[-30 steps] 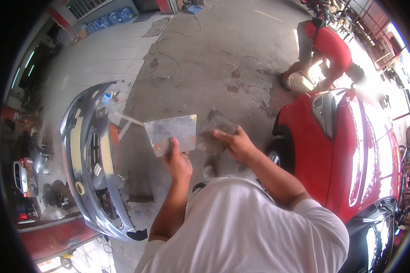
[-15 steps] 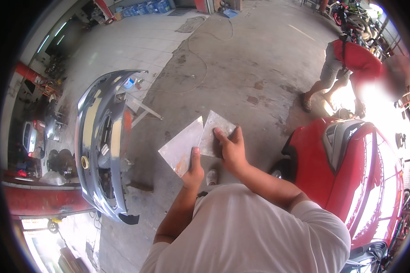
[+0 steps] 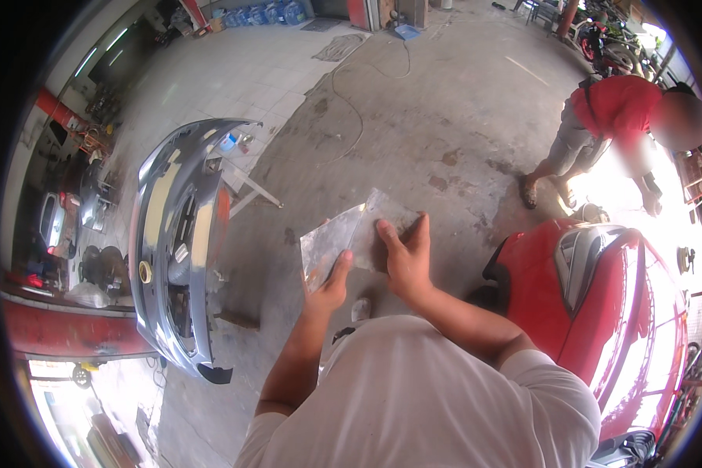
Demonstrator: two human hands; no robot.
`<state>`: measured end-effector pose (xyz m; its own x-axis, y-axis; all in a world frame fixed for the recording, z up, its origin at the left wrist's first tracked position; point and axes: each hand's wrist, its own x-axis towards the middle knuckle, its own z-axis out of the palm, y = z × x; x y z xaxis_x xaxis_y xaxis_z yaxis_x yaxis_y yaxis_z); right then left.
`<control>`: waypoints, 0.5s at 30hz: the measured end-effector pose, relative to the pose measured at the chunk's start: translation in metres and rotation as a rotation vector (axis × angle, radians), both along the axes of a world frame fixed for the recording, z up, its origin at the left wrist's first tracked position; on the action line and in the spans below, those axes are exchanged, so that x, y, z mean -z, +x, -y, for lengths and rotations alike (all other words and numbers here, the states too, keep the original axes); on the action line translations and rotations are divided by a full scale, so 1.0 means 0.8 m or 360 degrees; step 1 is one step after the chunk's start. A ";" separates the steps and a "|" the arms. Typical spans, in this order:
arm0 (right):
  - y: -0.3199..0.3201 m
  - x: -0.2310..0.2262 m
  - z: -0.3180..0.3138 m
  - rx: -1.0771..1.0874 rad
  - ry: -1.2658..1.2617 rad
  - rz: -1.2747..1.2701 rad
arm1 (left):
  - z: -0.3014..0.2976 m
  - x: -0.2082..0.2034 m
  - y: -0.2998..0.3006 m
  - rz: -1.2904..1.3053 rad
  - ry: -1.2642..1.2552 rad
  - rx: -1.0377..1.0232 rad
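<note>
My left hand [image 3: 330,290] is closed on a thin, pale grey rectangular plate [image 3: 329,243], its thumb lying along the near face. Brownish smears mark the lower part of that plate, which looks slightly bent. A second thin grey plate [image 3: 384,209], with a worn, blotchy face, is pinched in my right hand [image 3: 410,261], thumb on top. The two plates meet or overlap along their inner edges in front of my chest. To the left stands a grey car bumper [image 3: 154,226] with cream-coloured patches, propped on a pale stand [image 3: 249,187].
A red car [image 3: 554,288] is close on my right. Beyond it a person in a red top [image 3: 612,105] bends forward. A hose [image 3: 359,129] trails over the concrete floor. A roll of tape [image 3: 145,271] hangs at the bumper, and blue water bottles [image 3: 265,14] line the back.
The left plate has tilted and moved right against the right plate, now looking narrower and bent. My right hand has shifted slightly right. The person in red has straightened a little.
</note>
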<state>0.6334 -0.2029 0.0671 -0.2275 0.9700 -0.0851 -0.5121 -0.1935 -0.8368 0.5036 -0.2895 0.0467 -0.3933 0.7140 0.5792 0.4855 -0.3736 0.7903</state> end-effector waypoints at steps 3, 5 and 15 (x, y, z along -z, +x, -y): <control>-0.002 -0.004 -0.003 -0.0023 0.0079 -0.0006 | -0.004 -0.001 -0.002 0.0120 -0.0078 0.0029; -0.001 -0.006 -0.006 -0.0079 0.0105 -0.0001 | -0.001 -0.002 -0.006 0.0100 -0.0090 0.0037; -0.023 -0.007 0.000 -0.0112 0.0332 0.0173 | 0.016 -0.031 -0.027 0.0135 -0.0382 -0.0118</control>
